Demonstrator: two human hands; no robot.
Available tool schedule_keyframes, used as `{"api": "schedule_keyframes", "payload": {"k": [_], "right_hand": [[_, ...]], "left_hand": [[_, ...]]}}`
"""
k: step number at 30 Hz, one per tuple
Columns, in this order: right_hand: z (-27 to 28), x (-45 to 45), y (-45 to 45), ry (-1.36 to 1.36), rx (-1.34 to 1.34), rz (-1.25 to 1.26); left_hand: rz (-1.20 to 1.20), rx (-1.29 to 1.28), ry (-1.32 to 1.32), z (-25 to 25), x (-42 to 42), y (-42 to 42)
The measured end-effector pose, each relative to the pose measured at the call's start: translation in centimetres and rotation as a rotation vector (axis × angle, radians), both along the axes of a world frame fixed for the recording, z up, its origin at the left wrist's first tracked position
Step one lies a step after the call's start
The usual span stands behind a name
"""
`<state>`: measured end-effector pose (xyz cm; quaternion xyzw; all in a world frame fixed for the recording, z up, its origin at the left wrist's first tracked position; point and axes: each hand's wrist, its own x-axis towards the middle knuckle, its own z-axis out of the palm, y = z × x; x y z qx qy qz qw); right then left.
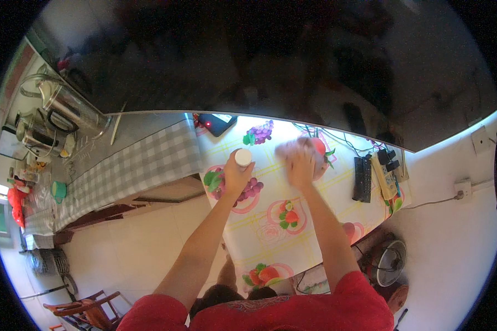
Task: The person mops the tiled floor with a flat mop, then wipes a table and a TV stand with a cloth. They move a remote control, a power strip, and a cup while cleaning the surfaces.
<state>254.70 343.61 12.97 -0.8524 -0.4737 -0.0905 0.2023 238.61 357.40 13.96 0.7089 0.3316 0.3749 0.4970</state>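
Observation:
My left hand [237, 173] is closed around a small container whose round white top [243, 157] faces up, over the grapes printed on the tablecloth. To its right, my right hand [301, 167] lies on the fruit-print tablecloth [252, 231], blurred by motion. Something pale and pinkish, perhaps a cloth [290, 149], shows at its fingers; the blur hides its outline and how it is held.
A large dark screen [252, 62] spans the far side. At right lie a black remote control [362, 178] and a power strip [384, 176] with cables. A black box [219, 124] with a red light stands behind. Left is a counter with a gray checked cloth [136, 153] and metal kettle [72, 105].

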Motion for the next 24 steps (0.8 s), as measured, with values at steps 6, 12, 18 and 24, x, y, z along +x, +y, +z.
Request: {"api": "schedule_keyframes", "payload": {"k": [6, 12, 18, 24], "right_hand": [[2.6, -15.9, -10.1, 0.16, -0.23, 0.679], [4.6, -7.5, 2.5, 0.11, 0.027, 0.651], [2.2, 0.5, 17.0, 0.189, -0.213, -0.054], [1.9, -6.9, 11.1, 0.171, -0.293, 0.328]], "left_hand": [[-0.059, -0.135, 0.278, 4.0, -17.2, -2.5], [-0.173, 0.068, 0.429, 6.0, -29.5, -5.9], [-0.137, -0.054, 0.459, 7.0, -30.9, -8.9], [-0.144, 0.08, 0.456, 7.7, -32.1, -9.1]]}}
